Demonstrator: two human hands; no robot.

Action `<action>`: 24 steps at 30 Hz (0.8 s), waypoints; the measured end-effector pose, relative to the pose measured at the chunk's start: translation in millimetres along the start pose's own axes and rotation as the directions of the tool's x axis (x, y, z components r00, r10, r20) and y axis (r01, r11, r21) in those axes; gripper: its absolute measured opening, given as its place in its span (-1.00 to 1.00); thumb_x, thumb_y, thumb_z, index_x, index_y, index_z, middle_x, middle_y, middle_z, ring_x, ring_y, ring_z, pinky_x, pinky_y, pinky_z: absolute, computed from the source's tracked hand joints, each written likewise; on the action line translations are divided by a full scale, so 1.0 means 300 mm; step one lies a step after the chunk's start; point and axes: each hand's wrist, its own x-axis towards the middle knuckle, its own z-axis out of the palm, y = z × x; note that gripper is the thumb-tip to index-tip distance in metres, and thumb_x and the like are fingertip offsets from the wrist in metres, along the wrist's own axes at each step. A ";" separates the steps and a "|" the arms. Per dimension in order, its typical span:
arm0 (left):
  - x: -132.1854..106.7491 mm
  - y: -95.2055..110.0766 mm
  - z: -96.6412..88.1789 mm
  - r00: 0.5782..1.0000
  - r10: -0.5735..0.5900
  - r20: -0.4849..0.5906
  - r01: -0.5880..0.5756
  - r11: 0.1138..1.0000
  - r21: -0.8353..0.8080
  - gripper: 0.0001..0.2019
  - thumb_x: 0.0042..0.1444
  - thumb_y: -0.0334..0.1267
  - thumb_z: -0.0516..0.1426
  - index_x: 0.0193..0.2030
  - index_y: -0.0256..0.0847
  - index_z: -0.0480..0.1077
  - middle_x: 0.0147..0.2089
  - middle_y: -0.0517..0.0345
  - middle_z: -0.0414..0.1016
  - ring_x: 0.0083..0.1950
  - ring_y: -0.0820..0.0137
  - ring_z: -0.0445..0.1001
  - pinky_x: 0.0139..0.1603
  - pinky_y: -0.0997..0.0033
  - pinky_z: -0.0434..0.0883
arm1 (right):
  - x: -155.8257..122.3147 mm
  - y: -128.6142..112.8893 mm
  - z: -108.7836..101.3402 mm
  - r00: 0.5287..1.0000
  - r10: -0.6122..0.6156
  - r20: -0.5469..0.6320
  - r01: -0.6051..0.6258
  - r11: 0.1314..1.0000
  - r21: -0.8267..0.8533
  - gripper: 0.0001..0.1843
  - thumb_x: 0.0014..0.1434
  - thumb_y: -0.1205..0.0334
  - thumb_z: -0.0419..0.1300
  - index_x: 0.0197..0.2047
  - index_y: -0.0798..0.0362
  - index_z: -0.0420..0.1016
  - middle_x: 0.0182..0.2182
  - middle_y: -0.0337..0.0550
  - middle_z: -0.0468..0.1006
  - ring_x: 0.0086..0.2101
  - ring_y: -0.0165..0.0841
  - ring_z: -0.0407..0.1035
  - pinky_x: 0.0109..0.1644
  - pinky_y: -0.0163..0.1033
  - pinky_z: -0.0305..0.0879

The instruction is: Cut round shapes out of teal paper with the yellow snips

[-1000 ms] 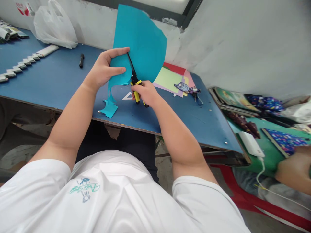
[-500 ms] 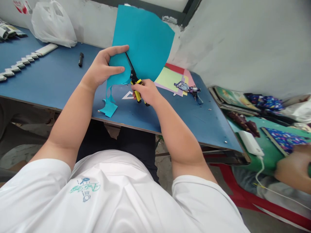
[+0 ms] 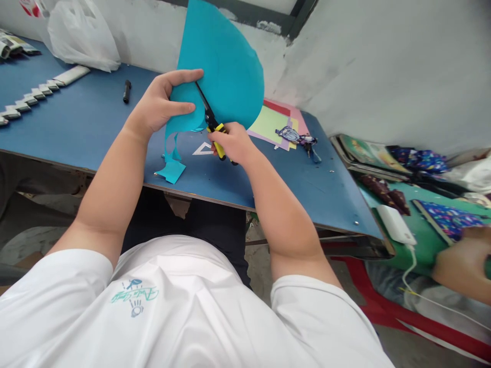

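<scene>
A large sheet of turquoise paper [image 3: 230, 66] stands raised above the table, pinched along its lower left by my left hand [image 3: 157, 102]. My right hand [image 3: 236, 145] is closed around the yellow and black handles of a pair of scissors [image 3: 210, 117]. Their dark blades lie against the paper, pointing up and left toward my left index finger. From the sheet's lower left corner hangs a narrow curling strip. Below it, a turquoise paper scrap [image 3: 172, 169] rests by the table's front edge. A white set square [image 3: 202, 149] lies just left of my right hand.
On the blue table [image 3: 103, 133] are a black marker [image 3: 127, 92], a folded-paper chain [image 3: 28, 101], a white plastic bag [image 3: 82, 38] and coloured sheets [image 3: 268, 122] under a patterned cloth item [image 3: 293, 135]. Another person's hand [image 3: 466, 263] is at the green table, near a white power bank [image 3: 395, 225].
The upper right part of the turquoise sheet has bent back and leftward, its edge now curving. Both hands stay nearly in place, my left one shifting slightly left.
</scene>
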 end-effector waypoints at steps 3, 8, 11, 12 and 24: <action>-0.011 0.021 0.009 1.000 0.013 -0.011 -0.013 1.000 -0.012 -0.07 -0.25 0.21 0.77 0.33 0.20 0.75 0.51 0.25 0.72 0.51 -0.09 0.61 0.58 -0.27 0.72 | -0.001 -0.001 -0.006 1.000 -0.004 0.001 0.004 1.000 -0.008 -0.76 0.33 0.13 0.38 -0.37 -0.07 0.49 -0.51 -0.11 0.64 -0.41 -0.13 0.56 -0.32 -0.09 0.47; -0.019 0.045 0.014 1.000 0.009 -0.016 -0.009 1.000 0.002 -0.06 -0.34 0.15 0.80 0.28 0.16 0.78 0.51 0.21 0.72 0.54 -0.12 0.60 0.66 -0.28 0.65 | -0.005 -0.006 -0.007 1.000 0.016 0.015 -0.016 1.000 0.015 -0.76 0.34 0.17 0.39 -0.35 -0.06 0.48 -0.49 -0.09 0.63 -0.42 -0.13 0.55 -0.29 -0.06 0.49; -0.030 0.069 0.023 1.000 0.020 -0.012 -0.020 1.000 -0.002 -0.09 -0.18 0.15 0.77 0.36 0.07 0.74 0.54 0.17 0.70 0.54 -0.09 0.58 0.68 -0.31 0.61 | -0.006 -0.005 -0.006 1.000 0.016 0.008 -0.016 0.999 0.046 -0.72 0.35 0.17 0.44 -0.35 -0.07 0.46 -0.51 -0.13 0.61 -0.46 -0.18 0.54 -0.31 -0.08 0.47; -0.035 0.078 0.028 1.000 0.014 -0.011 -0.014 1.000 -0.013 -0.10 -0.17 0.15 0.77 0.35 0.09 0.74 0.53 0.20 0.71 0.52 -0.07 0.60 0.66 -0.30 0.63 | -0.007 -0.005 -0.006 1.000 0.016 0.008 -0.016 0.998 0.053 -0.70 0.35 0.15 0.45 -0.35 -0.07 0.46 -0.51 -0.14 0.61 -0.47 -0.19 0.53 -0.32 -0.09 0.46; -0.030 0.028 0.067 0.995 0.092 -0.031 -0.094 0.993 -0.068 0.05 0.09 0.24 0.67 0.66 0.41 0.36 0.50 0.47 0.67 0.49 0.06 0.70 0.42 -0.05 0.77 | 0.012 0.014 0.011 0.998 -0.018 -0.063 0.024 0.995 0.093 -0.69 0.34 0.12 0.40 -0.41 -0.10 0.45 -0.53 -0.17 0.60 -0.49 -0.21 0.53 -0.37 -0.12 0.47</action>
